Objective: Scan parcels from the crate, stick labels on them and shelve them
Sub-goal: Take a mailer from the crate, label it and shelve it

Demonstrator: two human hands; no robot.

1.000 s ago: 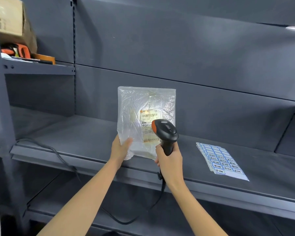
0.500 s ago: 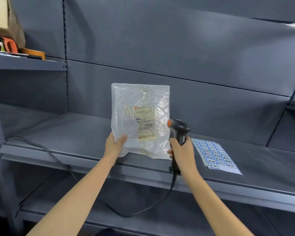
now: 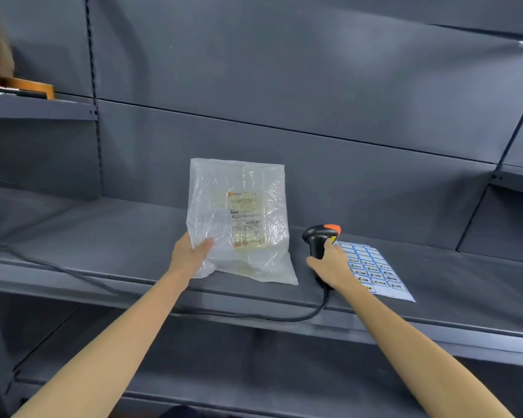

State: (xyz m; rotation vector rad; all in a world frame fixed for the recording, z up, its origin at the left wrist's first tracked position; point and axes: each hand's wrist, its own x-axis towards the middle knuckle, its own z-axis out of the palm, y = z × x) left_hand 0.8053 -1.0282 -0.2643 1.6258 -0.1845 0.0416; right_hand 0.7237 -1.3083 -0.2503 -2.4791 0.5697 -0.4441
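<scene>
My left hand (image 3: 191,254) grips the lower left corner of a clear plastic parcel (image 3: 239,218) and holds it upright above the grey shelf (image 3: 109,236); a printed shipping slip faces me. To the parcel's right, my right hand (image 3: 331,268) grips the handle of a black barcode scanner (image 3: 319,238) with an orange top, low over the shelf. A sheet of blue-edged labels (image 3: 375,271) lies flat on the shelf just right of that hand, partly covered by it.
The scanner's black cable (image 3: 254,317) hangs along the shelf's front edge and runs off left. An upper left shelf (image 3: 40,108) carries a cardboard box and orange-handled tools. A lower shelf (image 3: 224,378) lies below. The grey back panel (image 3: 284,86) rises behind.
My right hand has carried the scanner away from the parcel's slip, to the right and down toward the shelf beside the label sheet. My left hand keeps the parcel upright.
</scene>
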